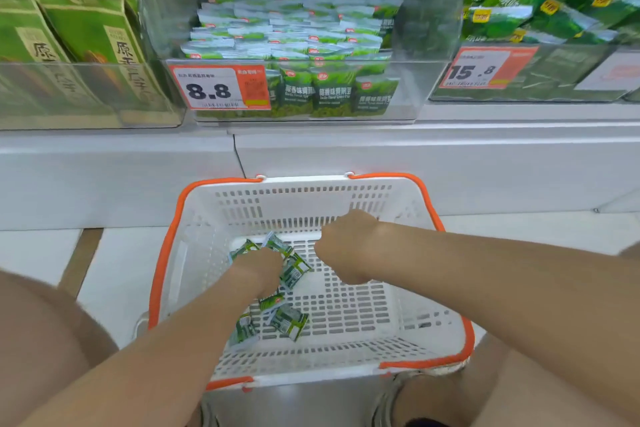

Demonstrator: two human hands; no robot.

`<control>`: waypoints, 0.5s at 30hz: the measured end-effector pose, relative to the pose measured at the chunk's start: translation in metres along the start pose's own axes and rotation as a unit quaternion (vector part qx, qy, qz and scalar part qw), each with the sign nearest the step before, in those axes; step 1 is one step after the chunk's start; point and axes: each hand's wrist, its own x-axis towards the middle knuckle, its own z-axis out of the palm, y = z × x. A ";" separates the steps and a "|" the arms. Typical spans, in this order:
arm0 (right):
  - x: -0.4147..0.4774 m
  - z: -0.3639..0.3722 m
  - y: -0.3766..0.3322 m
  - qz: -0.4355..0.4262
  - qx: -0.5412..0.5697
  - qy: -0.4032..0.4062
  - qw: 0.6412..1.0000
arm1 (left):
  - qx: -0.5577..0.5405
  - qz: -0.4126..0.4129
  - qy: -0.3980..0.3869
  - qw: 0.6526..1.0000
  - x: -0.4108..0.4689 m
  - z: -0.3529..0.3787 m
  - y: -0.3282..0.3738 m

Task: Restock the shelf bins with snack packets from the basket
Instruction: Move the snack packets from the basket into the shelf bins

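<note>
Reaching into the basket (294,199), the left hand (258,267) covers flat-lying packets (294,272) whose long axes slant different ways; its fingers are hidden, grip untellable. Just right of those fingers the right hand (343,246) hangs, fingers curled under, hold unseen. More packets (282,321) lie behind the left fingers.

8.8 is printed on an orange price tag (220,88) at the middle bin's (166,28) front left corner, and 15.8 is printed on the tag (483,69) fronting the right bin (561,83).
</note>
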 end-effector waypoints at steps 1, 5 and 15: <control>0.005 0.001 -0.001 -0.006 -0.003 -0.008 1.000 | -0.014 -0.013 -0.016 1.000 0.007 0.012 -0.003; 0.022 -0.003 -0.002 -0.048 -0.018 -0.006 0.999 | -0.107 -0.035 -0.056 0.992 0.026 0.039 -0.011; 0.034 -0.005 0.004 -0.073 -0.030 -0.002 0.997 | -0.190 -0.031 0.055 0.980 0.044 0.053 -0.028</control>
